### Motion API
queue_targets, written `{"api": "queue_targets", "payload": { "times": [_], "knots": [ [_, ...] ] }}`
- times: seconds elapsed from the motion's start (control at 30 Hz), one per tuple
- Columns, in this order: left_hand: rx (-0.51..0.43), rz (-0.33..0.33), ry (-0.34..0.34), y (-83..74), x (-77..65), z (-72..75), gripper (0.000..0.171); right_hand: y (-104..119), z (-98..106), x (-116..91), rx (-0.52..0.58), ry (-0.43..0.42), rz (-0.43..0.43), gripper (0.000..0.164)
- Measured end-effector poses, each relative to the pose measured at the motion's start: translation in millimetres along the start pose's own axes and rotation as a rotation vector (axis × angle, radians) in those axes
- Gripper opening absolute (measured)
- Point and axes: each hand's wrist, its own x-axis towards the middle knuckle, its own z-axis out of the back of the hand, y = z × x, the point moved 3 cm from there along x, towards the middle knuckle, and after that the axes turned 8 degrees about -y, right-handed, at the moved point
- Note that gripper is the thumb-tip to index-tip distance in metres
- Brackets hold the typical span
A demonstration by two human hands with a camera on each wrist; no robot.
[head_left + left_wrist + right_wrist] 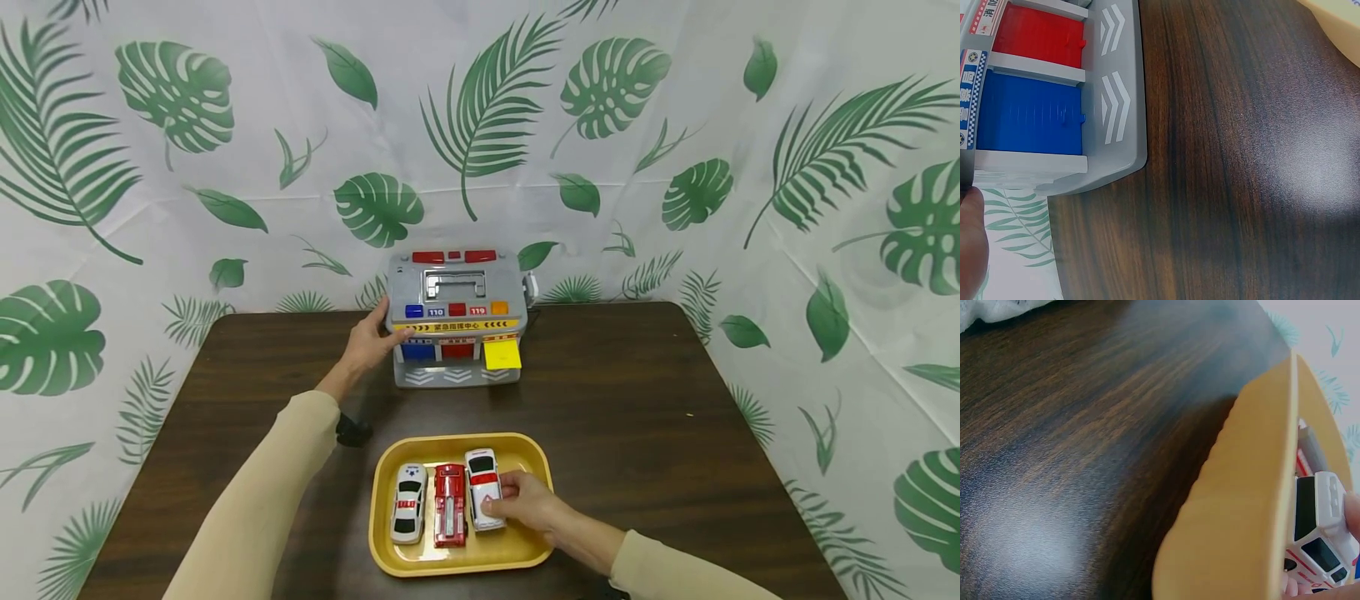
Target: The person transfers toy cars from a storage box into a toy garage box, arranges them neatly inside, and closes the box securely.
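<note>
My left hand (pixel 367 340) holds the left end of a grey toy garage (pixel 405 292), thumb over the front edge and fingers along the side. The garage has a blue door (pixel 1029 112) and a red door (pixel 1038 37), both down, and a yellow door (pixel 502 354) swung outward. With my right hand (pixel 528 500) I grip a white toy ambulance (pixel 483 477) with a red stripe, at the right of a yellow tray (pixel 382 533). Beside it in the tray lie a red toy fire truck (pixel 450 508) and a white toy police car (pixel 409 500).
The dark wooden table (pixel 637 433) carries the garage at the back and the tray nearer me. Right behind the table hangs a white leaf-print cloth (pixel 480 108). A small yellow speck (pixel 689 414) lies on the right of the table.
</note>
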Motion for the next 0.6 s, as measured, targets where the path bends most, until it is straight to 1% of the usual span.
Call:
{"api": "queue_targets", "payload": {
  "times": [0.2,0.4,0.6],
  "knots": [
    [0.000,0.016,0.009,2.2,1.7,-0.8,0.087,12.8,6.2,-7.8,0.036,0.015,0.038,0.055],
    [-0.009,0.017,0.011,1.4,1.7,-0.3,0.088,33.3,18.4,-13.5,0.044,-0.024,0.064,0.059],
    [0.014,0.017,0.012,2.0,1.6,-0.5,0.087,55.2,33.9,-13.9,0.127,-0.069,0.087,0.061]
  ]
}}
